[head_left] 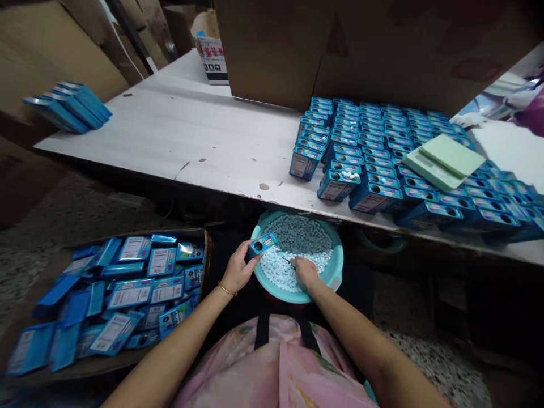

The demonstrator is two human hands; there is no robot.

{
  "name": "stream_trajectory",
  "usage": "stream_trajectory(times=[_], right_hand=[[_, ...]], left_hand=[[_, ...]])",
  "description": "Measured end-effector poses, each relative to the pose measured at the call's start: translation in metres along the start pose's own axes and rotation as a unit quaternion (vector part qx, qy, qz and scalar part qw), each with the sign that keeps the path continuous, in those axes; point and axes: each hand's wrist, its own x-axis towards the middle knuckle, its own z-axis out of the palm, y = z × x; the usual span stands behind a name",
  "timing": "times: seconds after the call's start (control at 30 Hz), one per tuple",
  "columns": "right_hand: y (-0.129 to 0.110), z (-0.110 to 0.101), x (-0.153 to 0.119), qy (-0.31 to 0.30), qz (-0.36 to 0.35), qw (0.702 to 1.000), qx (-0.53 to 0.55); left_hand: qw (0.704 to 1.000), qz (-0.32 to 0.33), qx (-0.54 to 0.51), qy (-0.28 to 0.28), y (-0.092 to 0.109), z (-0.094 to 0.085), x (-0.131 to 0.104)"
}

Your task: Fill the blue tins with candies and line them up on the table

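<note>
Head view showed the left hand gripping a blue box over the left side of a teal basin. Fingers covered part of the box's side walls, and its underside was hidden. The printed narrow face was turned up toward the camera, its long axis running from lower left to upper right — the dark round opening sat at the lower-left end, nearest the palm.

The right hand was closed around a thin dark tool; only a short length showed, pointing left over the pale pellets, and its grip was concealed. Shadow dulled the pellets at the basin's far side.

Left of the basin, a carton held jumbled blue boxes, many overlapping, their print illegible. On the worktop stood rows of boxes — cut off at the right edge — with a pale green scale resting on top.
</note>
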Motion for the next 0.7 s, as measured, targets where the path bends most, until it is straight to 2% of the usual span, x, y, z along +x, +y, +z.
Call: stream_trajectory(times=[0.1, 0.23, 0.33, 0.43, 0.57, 0.7], right_hand=[[0.008, 0.005, 0.013, 0.000, -0.032, 0.993, 0.115], [0.033, -0.006, 0.013, -0.012, -0.054, 0.973, 0.224], [0.047, -0.029, -0.004, -0.006, -0.059, 0.951, 0.303], [0.050, -0.068, -0.028, 0.022, -0.074, 0.934, 0.348], [0.029, -0.125, -0.057, 0.062, -0.116, 0.965, 0.226], [-0.011, -0.159, -0.071, 0.077, -0.075, 0.994, -0.005]], left_hand=[[1.000, -0.019, -0.004, 0.010, -0.001, -0.001, 0.001], [0.999, -0.029, -0.007, 0.017, -0.005, -0.005, 0.004], [0.999, -0.024, -0.004, 0.022, -0.007, -0.005, 0.007], [1.000, -0.007, 0.003, 0.018, -0.006, 0.000, 0.012], [0.999, 0.040, 0.021, -0.004, -0.002, 0.015, 0.017], [0.994, 0.092, 0.044, -0.038, 0.000, 0.030, 0.016]])
